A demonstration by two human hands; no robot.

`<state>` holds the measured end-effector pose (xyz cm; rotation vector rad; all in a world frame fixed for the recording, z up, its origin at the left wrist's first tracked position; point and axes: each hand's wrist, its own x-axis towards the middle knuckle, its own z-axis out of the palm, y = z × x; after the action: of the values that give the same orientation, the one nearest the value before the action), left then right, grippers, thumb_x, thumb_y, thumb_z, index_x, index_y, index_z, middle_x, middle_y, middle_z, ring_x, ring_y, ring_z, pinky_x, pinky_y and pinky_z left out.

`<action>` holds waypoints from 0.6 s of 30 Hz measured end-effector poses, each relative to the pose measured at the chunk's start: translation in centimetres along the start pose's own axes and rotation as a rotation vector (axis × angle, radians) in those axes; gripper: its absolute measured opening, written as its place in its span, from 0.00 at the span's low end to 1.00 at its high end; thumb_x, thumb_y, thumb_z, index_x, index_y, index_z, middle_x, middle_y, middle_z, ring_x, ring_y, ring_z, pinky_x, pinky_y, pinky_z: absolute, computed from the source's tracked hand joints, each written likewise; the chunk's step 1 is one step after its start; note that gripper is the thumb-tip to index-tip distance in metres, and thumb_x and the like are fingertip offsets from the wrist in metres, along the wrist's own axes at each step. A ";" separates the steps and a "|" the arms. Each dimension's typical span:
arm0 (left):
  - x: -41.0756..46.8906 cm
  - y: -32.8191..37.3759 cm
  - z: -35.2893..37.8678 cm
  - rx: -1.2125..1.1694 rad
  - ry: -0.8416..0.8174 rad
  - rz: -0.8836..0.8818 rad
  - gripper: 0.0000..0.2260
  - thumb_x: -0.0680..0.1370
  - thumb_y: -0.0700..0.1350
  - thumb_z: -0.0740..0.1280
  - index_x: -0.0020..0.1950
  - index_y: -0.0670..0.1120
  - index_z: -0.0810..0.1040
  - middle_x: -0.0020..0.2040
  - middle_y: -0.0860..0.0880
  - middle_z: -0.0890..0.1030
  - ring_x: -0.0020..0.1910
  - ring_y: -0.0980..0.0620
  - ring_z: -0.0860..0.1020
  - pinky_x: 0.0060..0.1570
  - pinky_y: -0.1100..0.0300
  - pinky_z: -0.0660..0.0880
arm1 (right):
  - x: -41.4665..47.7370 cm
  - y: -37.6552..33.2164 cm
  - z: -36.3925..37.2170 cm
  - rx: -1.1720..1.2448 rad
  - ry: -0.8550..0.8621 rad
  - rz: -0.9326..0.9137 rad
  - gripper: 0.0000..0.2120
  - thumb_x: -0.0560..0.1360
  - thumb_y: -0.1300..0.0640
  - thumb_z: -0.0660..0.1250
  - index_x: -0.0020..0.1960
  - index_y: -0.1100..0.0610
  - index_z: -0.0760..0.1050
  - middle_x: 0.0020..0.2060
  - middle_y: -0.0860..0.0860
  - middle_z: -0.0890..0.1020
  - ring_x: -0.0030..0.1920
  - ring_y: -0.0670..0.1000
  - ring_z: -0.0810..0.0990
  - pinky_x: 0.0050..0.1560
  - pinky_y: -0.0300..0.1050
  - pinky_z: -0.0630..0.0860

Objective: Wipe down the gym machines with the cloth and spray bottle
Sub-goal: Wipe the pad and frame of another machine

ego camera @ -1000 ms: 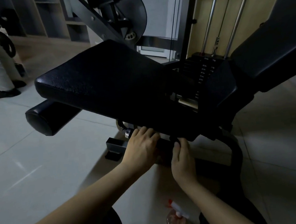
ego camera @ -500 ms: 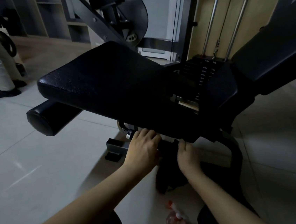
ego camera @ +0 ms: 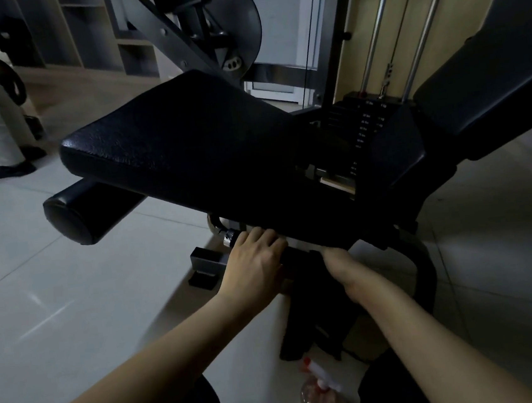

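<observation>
Nearest, low centre: spray bottle point(ego camera: 321, 392), clear body, white trigger, red tip; parked on the floor, unheld. Above it: cloth point(ego camera: 316, 314), dark, limp, hung in folds from right hand point(ego camera: 340, 267), gripped at its top, fingertips hidden. Just left: left hand point(ego camera: 258, 264), fingers curled over frame bar point(ego camera: 296, 256) beneath seat pad point(ego camera: 187, 153). Judged mid-task: bar under wiping. Farther off: roller point(ego camera: 75, 214), weight stack point(ego camera: 365, 131); wiped or not, could not be told.

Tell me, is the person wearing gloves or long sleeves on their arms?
No gloves: the left hand and right hand are bare. No sleeves, watch or bracelet show anywhere up to the elbows. It's dim, so a thin ring could be missed.
</observation>
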<state>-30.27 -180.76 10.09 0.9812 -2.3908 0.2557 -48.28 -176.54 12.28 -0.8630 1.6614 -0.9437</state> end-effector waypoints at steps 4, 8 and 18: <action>-0.1 0.1 0.0 0.024 -0.024 -0.018 0.17 0.76 0.54 0.62 0.60 0.48 0.80 0.55 0.49 0.79 0.54 0.47 0.76 0.52 0.53 0.73 | -0.2 3.3 2.1 -0.100 0.282 -0.315 0.13 0.85 0.54 0.52 0.53 0.59 0.73 0.39 0.56 0.76 0.38 0.52 0.77 0.34 0.33 0.70; 0.0 0.1 0.0 0.033 -0.039 -0.023 0.18 0.77 0.55 0.58 0.59 0.49 0.80 0.54 0.50 0.79 0.54 0.48 0.76 0.52 0.53 0.73 | -1.2 4.5 3.0 -0.009 0.211 -0.486 0.14 0.85 0.56 0.52 0.68 0.56 0.69 0.53 0.49 0.77 0.50 0.34 0.77 0.44 0.28 0.74; -0.1 0.0 0.3 0.008 0.013 -0.005 0.18 0.73 0.55 0.70 0.60 0.48 0.80 0.55 0.50 0.79 0.54 0.48 0.76 0.51 0.54 0.71 | -0.6 0.0 0.4 -0.017 0.069 -0.011 0.12 0.85 0.51 0.53 0.49 0.53 0.72 0.42 0.52 0.77 0.43 0.51 0.77 0.38 0.42 0.71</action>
<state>-30.32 -180.86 9.82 0.9855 -2.3773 0.2691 -47.73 -176.07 12.44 -0.8603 1.7278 -0.9779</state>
